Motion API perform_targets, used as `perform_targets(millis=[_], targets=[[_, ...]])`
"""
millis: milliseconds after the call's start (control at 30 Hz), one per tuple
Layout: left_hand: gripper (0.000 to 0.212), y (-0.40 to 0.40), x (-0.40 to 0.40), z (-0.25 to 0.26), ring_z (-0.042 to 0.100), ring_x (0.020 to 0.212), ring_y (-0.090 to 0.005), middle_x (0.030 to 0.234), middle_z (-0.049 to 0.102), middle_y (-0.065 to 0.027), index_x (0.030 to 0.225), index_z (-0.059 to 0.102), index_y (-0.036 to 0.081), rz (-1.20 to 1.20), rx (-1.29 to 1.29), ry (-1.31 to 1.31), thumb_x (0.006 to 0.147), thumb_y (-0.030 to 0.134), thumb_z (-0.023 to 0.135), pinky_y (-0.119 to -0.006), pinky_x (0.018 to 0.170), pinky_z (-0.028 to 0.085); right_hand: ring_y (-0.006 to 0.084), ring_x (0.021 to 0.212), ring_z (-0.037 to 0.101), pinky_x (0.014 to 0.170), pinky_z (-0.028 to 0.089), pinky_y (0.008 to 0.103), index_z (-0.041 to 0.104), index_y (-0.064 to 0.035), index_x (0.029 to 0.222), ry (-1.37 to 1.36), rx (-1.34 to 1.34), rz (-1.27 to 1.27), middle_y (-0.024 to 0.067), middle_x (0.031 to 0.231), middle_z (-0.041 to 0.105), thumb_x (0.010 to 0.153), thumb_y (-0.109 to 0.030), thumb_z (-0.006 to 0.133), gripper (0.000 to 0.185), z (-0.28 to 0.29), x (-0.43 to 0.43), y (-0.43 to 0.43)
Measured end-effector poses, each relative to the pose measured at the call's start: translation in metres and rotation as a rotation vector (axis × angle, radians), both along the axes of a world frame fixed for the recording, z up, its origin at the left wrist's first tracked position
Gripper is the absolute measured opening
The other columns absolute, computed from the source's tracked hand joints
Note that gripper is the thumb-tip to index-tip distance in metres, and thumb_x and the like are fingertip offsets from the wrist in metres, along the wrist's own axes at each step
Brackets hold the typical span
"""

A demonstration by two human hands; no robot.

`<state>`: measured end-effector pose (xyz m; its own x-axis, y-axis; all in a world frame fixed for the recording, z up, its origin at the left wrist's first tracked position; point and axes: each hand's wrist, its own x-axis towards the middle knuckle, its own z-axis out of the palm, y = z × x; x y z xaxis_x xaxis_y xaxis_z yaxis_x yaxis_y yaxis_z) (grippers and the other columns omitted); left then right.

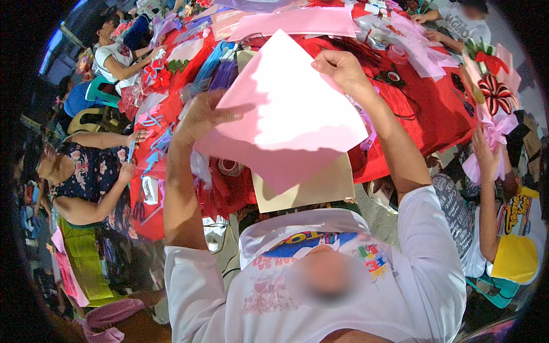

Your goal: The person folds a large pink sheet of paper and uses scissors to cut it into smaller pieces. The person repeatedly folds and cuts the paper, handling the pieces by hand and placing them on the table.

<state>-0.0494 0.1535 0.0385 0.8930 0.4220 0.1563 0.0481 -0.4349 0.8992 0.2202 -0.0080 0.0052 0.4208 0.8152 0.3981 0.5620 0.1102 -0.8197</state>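
Observation:
A square sheet of pink wrapping paper (300, 98) is held up before me, one corner pointing away and its middle glaring white in the light. My left hand (203, 113) grips its left side, with the thumb lying on the upper face and the other fingers mostly hidden. At the upper right edge, my right hand (341, 70) pinches the paper between thumb and fingers. Below the paper, partly covered by it, is a beige board or sheet (313, 184) at the table's near edge.
The table has a red cover (429, 111). Blue (209, 64) and purple craft stems (223, 75) lie beyond my left hand. Scissors (138, 210) rest near the left edge. A co-worker (92, 171) handles blue stems at left; another (487, 154) holds a wrapped bouquet (493, 94) at right.

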Motion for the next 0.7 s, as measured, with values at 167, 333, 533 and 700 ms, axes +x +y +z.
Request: perform_targets(millis=[167, 333, 533, 700], targets=[[0.026, 0.004, -0.001, -0.013, 0.057, 0.067, -0.0082, 0.074, 0.064, 0.0009, 0.097, 0.069, 0.0, 0.234, 0.233, 0.438, 0.08, 0.019, 0.072, -0.028, 0.063, 0.048, 0.0079, 0.063, 0.052, 0.058, 0.043, 0.0257, 0.065, -0.0027, 0.082, 0.369, -0.033, -0.008, -0.0025, 0.073, 0.059, 0.085, -0.02, 0.067, 0.018, -0.025, 0.013, -0.005], [0.023, 0.033, -0.01, -0.056, 0.055, 0.07, -0.007, 0.077, 0.064, 0.0007, 0.098, 0.067, -0.002, 0.209, 0.258, 0.294, 0.081, 0.014, 0.069, -0.028, 0.063, 0.048, 0.0111, 0.072, 0.062, 0.064, 0.05, 0.026, 0.067, 0.0014, 0.096, 0.51, -0.247, 0.28, 0.006, 0.085, 0.068, 0.08, -0.018, 0.072, 0.026, -0.072, 0.029, -0.022], [0.021, 0.027, -0.023, -0.075, 0.056, 0.072, -0.0076, 0.079, 0.064, 0.0012, 0.098, 0.067, -0.003, 0.264, 0.174, 0.447, 0.082, 0.011, 0.067, -0.028, 0.064, 0.048, 0.0149, 0.057, 0.063, 0.053, 0.05, 0.0295, 0.07, -0.0026, 0.083, 0.467, -0.495, 0.176, 0.007, 0.074, 0.068, 0.077, -0.01, 0.067, 0.01, -0.114, 0.071, -0.017], [0.023, 0.029, -0.016, -0.083, 0.056, 0.071, -0.0079, 0.078, 0.064, 0.0003, 0.097, 0.067, -0.003, 0.223, 0.099, 0.488, 0.08, 0.013, 0.069, -0.028, 0.063, 0.048, 0.021, 0.061, 0.065, 0.058, 0.052, 0.0312, 0.07, -0.0038, 0.078, 0.046, -0.231, -0.403, 0.0112, 0.07, 0.067, 0.077, -0.009, 0.062, 0.01, -0.143, 0.143, 0.011]])
